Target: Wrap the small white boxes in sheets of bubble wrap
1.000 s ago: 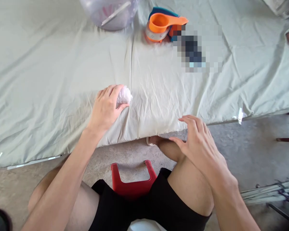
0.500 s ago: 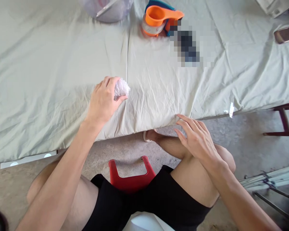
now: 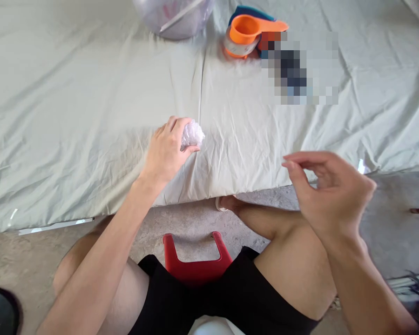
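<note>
We note a change: the right hand [image 3: 330, 186], loosely spread half a second ago, now has thumb and index drawn together near the front edge of the cloth [image 3: 91, 93]; whether they pinch anything thin, we cannot tell. So the plastic-wrapped bundle [image 3: 193, 133] depends on the left hand [image 3: 164, 149] alone, grasped between thumb and fingers. Count: two hands, one bundle, one orange tape dispenser [image 3: 261, 25], one translucent container [image 3: 181, 21], one red stool [image 3: 195, 270].

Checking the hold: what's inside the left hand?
In the left hand is a crinkly whitish bundle, its outer end showing. The hand covers the rest; the bundle's contents can't be made out.
</note>
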`<state>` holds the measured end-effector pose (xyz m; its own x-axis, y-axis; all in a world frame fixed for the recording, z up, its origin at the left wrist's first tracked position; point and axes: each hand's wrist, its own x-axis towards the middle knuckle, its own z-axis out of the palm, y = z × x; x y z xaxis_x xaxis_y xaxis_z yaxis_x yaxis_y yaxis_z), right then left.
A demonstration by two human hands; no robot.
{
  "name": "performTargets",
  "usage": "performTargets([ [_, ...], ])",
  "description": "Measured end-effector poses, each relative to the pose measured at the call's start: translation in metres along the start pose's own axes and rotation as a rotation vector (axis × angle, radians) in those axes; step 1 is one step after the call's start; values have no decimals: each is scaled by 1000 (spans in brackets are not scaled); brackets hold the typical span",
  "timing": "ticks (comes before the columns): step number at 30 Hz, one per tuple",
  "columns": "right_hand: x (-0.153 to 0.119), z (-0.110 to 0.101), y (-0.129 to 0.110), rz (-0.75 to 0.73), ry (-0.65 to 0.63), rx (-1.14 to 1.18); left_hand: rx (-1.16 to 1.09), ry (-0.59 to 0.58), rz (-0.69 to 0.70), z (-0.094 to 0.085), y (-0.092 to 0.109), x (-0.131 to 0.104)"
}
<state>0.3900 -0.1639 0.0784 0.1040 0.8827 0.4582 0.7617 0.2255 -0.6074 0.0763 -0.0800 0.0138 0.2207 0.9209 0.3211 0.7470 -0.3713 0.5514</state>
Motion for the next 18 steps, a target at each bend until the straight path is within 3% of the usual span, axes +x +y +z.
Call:
performTargets([
  [4,53,67,-36,-85,-58,199,-69,-20,19,-4,0,-2],
  [7,82,123,-38,-127,-166,265,-117,1,17,-4,-1,-2],
  [9,91,149,-36,-142,-244,259,-154,29,7,-3,-1,-1],
  [12,95,166,-35,-164,-308,255,-231,65,-33,-1,-2,1],
  [18,98,167,-44,-187,-462,281,-303,97,-93,0,-2,1],
])
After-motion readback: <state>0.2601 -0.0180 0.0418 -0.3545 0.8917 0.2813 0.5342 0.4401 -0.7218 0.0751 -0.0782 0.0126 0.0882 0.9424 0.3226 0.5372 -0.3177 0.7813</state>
